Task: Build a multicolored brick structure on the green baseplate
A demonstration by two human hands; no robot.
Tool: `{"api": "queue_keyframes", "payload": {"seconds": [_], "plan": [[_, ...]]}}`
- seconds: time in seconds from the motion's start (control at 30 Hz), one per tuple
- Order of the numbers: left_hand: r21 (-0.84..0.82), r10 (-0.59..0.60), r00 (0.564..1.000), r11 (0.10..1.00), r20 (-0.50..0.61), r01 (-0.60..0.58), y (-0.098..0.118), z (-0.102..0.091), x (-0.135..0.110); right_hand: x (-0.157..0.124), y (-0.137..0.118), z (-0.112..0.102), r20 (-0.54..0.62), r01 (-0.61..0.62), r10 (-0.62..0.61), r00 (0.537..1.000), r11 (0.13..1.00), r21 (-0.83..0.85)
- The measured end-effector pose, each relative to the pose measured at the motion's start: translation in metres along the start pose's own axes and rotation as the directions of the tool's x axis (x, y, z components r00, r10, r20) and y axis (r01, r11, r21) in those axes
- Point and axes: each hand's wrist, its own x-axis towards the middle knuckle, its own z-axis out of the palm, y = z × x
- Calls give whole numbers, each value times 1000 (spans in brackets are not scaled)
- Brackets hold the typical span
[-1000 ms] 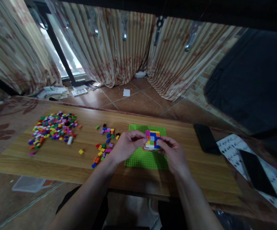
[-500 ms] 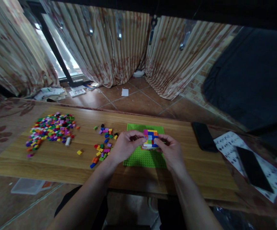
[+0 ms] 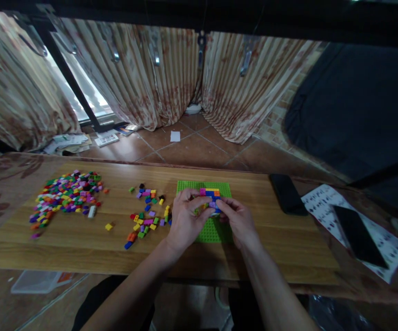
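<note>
A block of toy building bricks [image 3: 213, 192] in magenta, orange, yellow and blue sits over the green studded baseplate [image 3: 204, 185]. From its left side my left hand [image 3: 188, 216] grips it, thumb and fingers bent over the near part. My right hand [image 3: 238, 221] closes on the right side, its thumb pressed close to the left fingertips. Between the fingertips shows a small lavender brick [image 3: 213, 204] on top of the block. The fingers hide much of the block's front and underside.
A large pile of mixed bricks [image 3: 70, 193] lies on the left of the wooden table [image 3: 92, 243]. A smaller scatter of bricks [image 3: 147, 221] lies beside my left forearm. A black phone [image 3: 287, 194] and a printed sheet [image 3: 326, 196] with another dark device [image 3: 359, 235] are at the right.
My left hand has moved further over the block, covering more of it. A lavender brick now shows between the fingertips. The camera view has shifted slightly.
</note>
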Motion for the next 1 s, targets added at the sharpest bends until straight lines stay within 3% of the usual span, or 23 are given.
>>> {"api": "queue_keyframes", "payload": {"seconds": [0.27, 0.77, 1.0], "plan": [[20, -28, 999, 999, -15, 29, 0, -1, -2, -5, -1, 4, -10, -7, 7, 1000, 998, -55], [-22, -54, 998, 998, 17, 54, -1, -5, -4, -5, 3, 13, -18, 109, -113, 993, 985, -137], [-35, -49, 999, 998, 7, 49, 0, -16, -3, -5, 4, 17, -32, 118, -123, 992, 985, -129]]}}
